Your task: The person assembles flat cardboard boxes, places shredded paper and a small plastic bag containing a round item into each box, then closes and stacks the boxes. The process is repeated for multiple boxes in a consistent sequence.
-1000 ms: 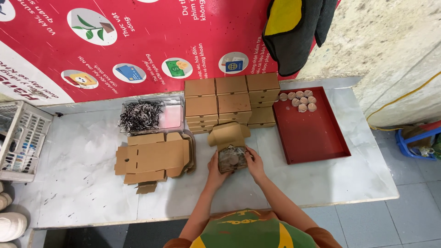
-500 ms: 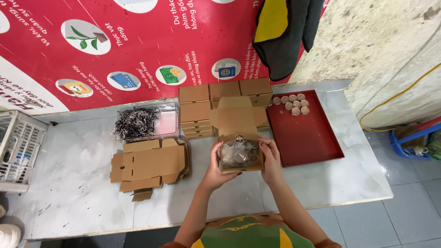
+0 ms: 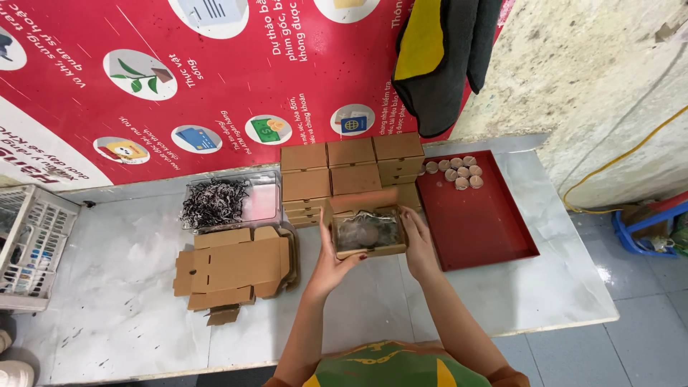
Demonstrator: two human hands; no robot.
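Both hands held a small open cardboard box (image 3: 369, 233) just above the bench (image 3: 122, 301), in front of the stacked closed boxes (image 3: 350, 170). The left hand (image 3: 331, 266) gripped its left end, the right hand (image 3: 418, 240) its right side. Closing it well probably called for level support and the flap tucked squarely.

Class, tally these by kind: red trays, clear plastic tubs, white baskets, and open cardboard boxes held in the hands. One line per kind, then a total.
red tray: 1
clear plastic tub: 1
white basket: 1
open cardboard box, held between left hand and right hand: 1
Total: 4
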